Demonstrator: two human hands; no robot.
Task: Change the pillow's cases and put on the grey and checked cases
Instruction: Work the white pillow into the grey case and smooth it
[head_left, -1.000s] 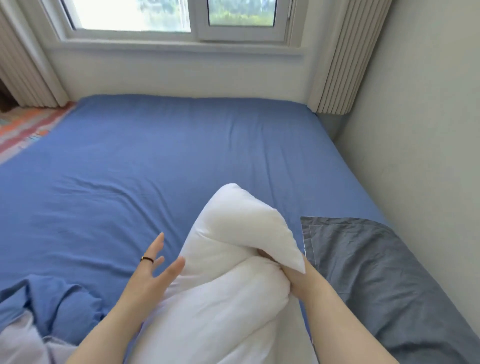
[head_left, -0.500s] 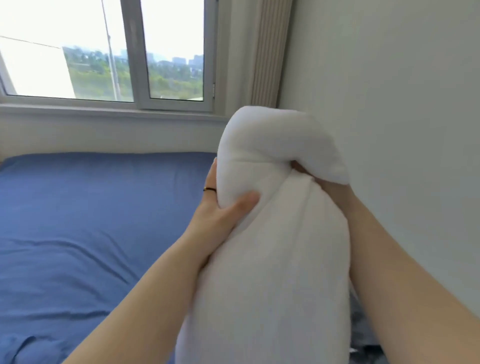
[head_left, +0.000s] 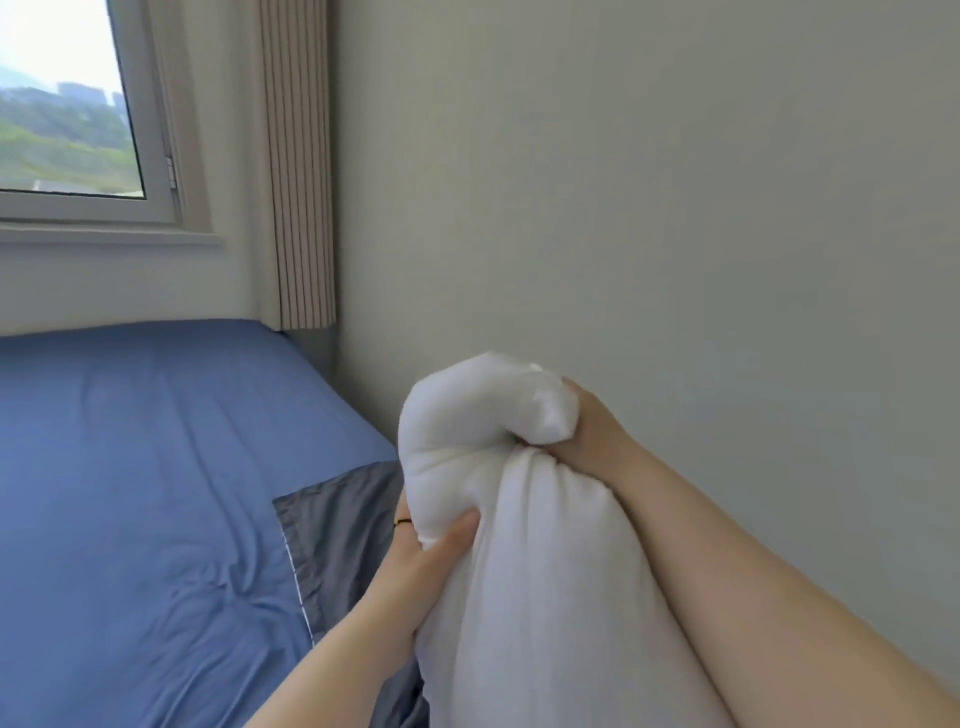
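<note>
A bare white pillow (head_left: 540, 571) stands on end in front of me, its top folded over to the right. My left hand (head_left: 421, 556), with a thin ring on one finger, grips the pillow's left side with the thumb pressed into the filling. My right hand (head_left: 592, 431) grips the bunched upper right part under the folded tip. A grey pillowcase (head_left: 337, 525) lies flat on the blue bed sheet (head_left: 140, 493) just left of and behind the pillow, partly hidden by my left arm. No checked case is in view.
A pale wall (head_left: 649, 208) runs close along the bed's right side. A window (head_left: 67, 114) and a ribbed beige curtain (head_left: 298, 171) stand at the bed's far end.
My left hand went from open beside the pillow to gripping its side. Both hands raised the pillow upright, then lowered it toward the right, above the grey case. My view swung right.
</note>
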